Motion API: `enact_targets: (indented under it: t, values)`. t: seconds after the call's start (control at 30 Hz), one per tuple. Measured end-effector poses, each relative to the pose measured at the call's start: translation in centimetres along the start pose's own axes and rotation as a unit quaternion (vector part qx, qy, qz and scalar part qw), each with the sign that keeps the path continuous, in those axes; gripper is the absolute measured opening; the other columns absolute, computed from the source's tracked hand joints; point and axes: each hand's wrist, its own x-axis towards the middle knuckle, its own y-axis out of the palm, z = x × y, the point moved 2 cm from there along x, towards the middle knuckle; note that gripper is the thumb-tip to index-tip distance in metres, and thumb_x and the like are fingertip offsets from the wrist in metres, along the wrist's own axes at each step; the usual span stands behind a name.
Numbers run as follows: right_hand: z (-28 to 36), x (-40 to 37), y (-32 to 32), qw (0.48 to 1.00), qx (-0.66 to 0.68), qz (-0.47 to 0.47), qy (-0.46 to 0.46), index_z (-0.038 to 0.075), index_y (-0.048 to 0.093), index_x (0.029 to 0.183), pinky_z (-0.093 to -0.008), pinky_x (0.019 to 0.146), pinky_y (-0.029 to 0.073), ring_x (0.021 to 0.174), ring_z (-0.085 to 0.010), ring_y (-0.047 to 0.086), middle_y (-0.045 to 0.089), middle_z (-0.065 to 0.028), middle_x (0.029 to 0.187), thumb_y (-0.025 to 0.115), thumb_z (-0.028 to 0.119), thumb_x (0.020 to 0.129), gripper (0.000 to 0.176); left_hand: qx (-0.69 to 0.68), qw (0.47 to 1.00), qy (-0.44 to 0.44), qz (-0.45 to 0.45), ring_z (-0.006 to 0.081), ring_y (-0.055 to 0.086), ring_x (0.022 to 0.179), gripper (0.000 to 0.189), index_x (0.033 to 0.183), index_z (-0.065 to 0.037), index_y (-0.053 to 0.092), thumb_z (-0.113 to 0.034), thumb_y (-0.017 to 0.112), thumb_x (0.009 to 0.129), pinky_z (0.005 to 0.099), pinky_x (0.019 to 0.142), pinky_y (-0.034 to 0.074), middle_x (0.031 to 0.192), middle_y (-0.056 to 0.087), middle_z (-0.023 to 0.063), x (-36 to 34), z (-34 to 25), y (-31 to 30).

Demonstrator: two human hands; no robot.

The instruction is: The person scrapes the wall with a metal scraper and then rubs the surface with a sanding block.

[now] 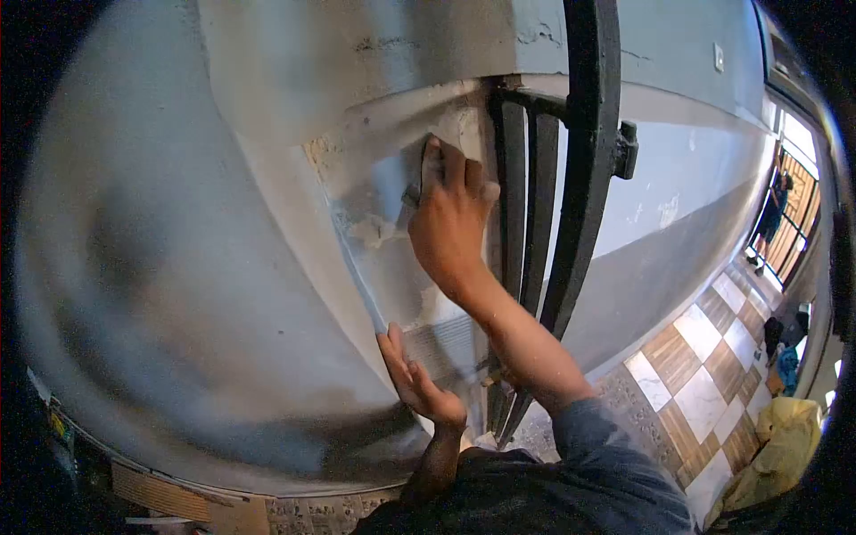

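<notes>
My right hand [453,214] is pressed to the patched wall recess [383,259], its fingers bent over a thin dark grey piece of sandpaper [412,194]. Most of that piece is hidden under the fingers and palm. Lower down, my left hand [417,382] lies with its fingers stretched out along the recess's left corner edge, holding nothing. Pale filler patches and bare spots mark the recess surface around both hands.
Close to my right arm stands a black metal gate [584,169] with a latch [626,150]. A yellow sack [777,450] lies on the checkered tile floor [700,343] at right. Farther back, a person [774,214] stands near a barred doorway. Cardboard [160,492] sits at lower left.
</notes>
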Motion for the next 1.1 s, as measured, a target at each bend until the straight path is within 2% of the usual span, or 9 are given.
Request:
enact_targets:
  t: [0.2,0.3,0.43,0.57,0.7,0.77,0.9,1.03,1.1]
  values:
    - [1.9,1.2,-2.3,0.993,0.026,0.114,0.011,0.002,0.052,0.117,-0.0478,0.089,0.032,0.111,-0.0330,0.040,0.045,-0.0154,0.120,0.058,0.008,0.070,0.048,-0.030,0.999,0.008,-0.010,0.0316,0.031,0.129,0.058,0.137,0.008,0.022,-0.027,0.031,0.092,0.0421,0.107,0.018,0.138,0.033,0.0239,0.0,-0.3,-0.1]
    - [1.5,-0.6,-1.9,0.997,0.078,-0.002,0.001,0.004,0.055,0.117,-0.0466,0.088,0.034,0.108,-0.0336,0.043,0.048,-0.0162,0.118,0.058,0.006,0.071,0.045,-0.035,0.999,0.029,0.015,0.0311,0.028,0.131,0.058,0.137,0.006,0.023,-0.030,0.030,0.092,0.0425,0.107,0.017,0.140,0.030,0.0223,0.2,-0.6,-0.3]
    - [-0.3,-7.2,-2.1,0.942,0.289,0.032,0.165,0.003,0.056,0.115,-0.0425,0.084,0.042,0.096,-0.0386,0.052,0.055,-0.0205,0.107,0.055,0.002,0.075,0.041,-0.001,1.000,-0.007,0.014,0.0301,0.027,0.131,0.057,0.136,0.006,0.025,-0.032,0.029,0.094,0.0424,0.107,0.018,0.140,0.030,0.0205,0.3,-0.7,-0.3]
    - [-2.8,-11.2,-1.7,0.906,0.322,0.135,0.239,0.001,0.058,0.112,-0.0420,0.082,0.043,0.093,-0.0399,0.055,0.058,-0.0225,0.101,0.055,0.005,0.079,0.033,0.033,0.999,0.006,0.019,0.0289,0.028,0.132,0.057,0.136,0.006,0.026,-0.032,0.029,0.094,0.0419,0.106,0.023,0.141,0.029,0.0193,0.0,-1.0,-0.3]
    - [-3.9,-10.9,-3.3,0.926,0.296,0.069,0.222,-0.001,0.060,0.104,-0.0396,0.077,0.046,0.087,-0.0395,0.059,0.059,-0.0231,0.100,0.055,0.010,0.085,0.023,0.051,0.996,-0.072,0.014,0.0282,0.029,0.131,0.057,0.136,0.006,0.026,-0.032,0.031,0.094,0.0405,0.105,0.025,0.141,0.029,0.0197,-0.9,-1.4,-0.4]
    - [-3.6,-10.1,-4.9,0.925,0.309,-0.100,0.195,-0.004,0.059,0.104,-0.0319,0.077,0.046,0.086,-0.0324,0.060,0.060,-0.0211,0.094,0.055,0.011,0.087,0.023,0.029,0.999,-0.040,0.010,0.0281,0.029,0.131,0.056,0.137,0.005,0.026,-0.029,0.033,0.093,0.0395,0.106,0.024,0.141,0.030,0.0199,-0.7,-0.2,-0.8]
    - [-3.9,-11.5,-2.3,0.953,0.247,-0.075,0.158,-0.005,0.059,0.101,-0.0316,0.077,0.045,0.085,-0.0273,0.060,0.060,-0.0194,0.092,0.052,0.014,0.089,0.023,0.075,0.995,-0.060,-0.008,0.0279,0.030,0.130,0.053,0.136,0.004,0.028,-0.025,0.037,0.092,0.0387,0.106,0.023,0.139,0.032,0.0198,-2.6,-0.5,-0.9]
    - [-3.8,-13.3,-0.8,0.932,0.276,0.009,0.235,-0.005,0.059,0.097,-0.0316,0.072,0.045,0.080,-0.0251,0.059,0.059,-0.0176,0.088,0.052,0.016,0.090,0.023,0.050,0.979,-0.193,0.050,0.0270,0.034,0.127,0.050,0.134,0.001,0.032,-0.019,0.043,0.090,0.0384,0.105,0.025,0.135,0.038,0.0178,-5.3,0.6,-0.7]
    - [-3.2,-13.6,-1.0,0.925,0.297,0.005,0.235,-0.002,0.060,0.097,-0.0362,0.072,0.046,0.078,-0.0363,0.057,0.058,-0.0201,0.086,0.052,0.008,0.086,0.017,-0.006,0.971,-0.237,0.041,0.0262,0.036,0.126,0.049,0.134,0.001,0.033,-0.019,0.044,0.090,0.0376,0.104,0.026,0.134,0.039,0.0166,-5.8,1.7,-0.7]
